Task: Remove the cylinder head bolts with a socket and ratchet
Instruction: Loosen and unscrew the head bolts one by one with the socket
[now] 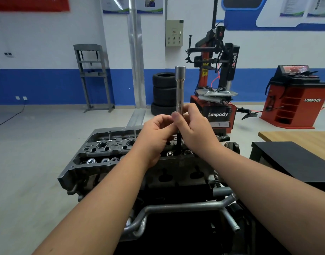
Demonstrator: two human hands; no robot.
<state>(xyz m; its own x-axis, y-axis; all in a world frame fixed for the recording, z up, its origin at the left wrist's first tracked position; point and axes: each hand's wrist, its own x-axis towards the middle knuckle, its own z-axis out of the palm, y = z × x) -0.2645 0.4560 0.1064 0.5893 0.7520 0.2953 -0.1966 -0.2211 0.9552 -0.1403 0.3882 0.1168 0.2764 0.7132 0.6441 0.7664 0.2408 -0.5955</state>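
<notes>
Long socket (179, 89) held upright over cylinder head (110, 148), open end up, a dark bolt shank (178, 142) hanging from its lower end. Left hand (158, 133) pinching socket's lower part, thumb and fingers curled on it. Right hand (194, 126) also curled round same spot from other side. No ratchet in view. Bolt tip near or just above the head surface between the valve wells; contact with the hole not clear.

Risks, as judged: bolt likely seated only loosely in socket, so slipping out and dropping onto the head or down into a port if the grip shifts or the socket tilts. Threads possibly nicked if the shank drags on the hole edge during lift. Socket itself top-heavy above the pinch, so tipping possible with a loosened grip. Oily metal would make both worse; oil not confirmable.

Readable writing: "Lanpody" on tyre changer (217, 115) base, "power" running vertically on its black column. "Lanpody" again on the red wheel balancer (294, 100). Small engraving on socket, too small to read. Wall posters blurred, unreadable.
</notes>
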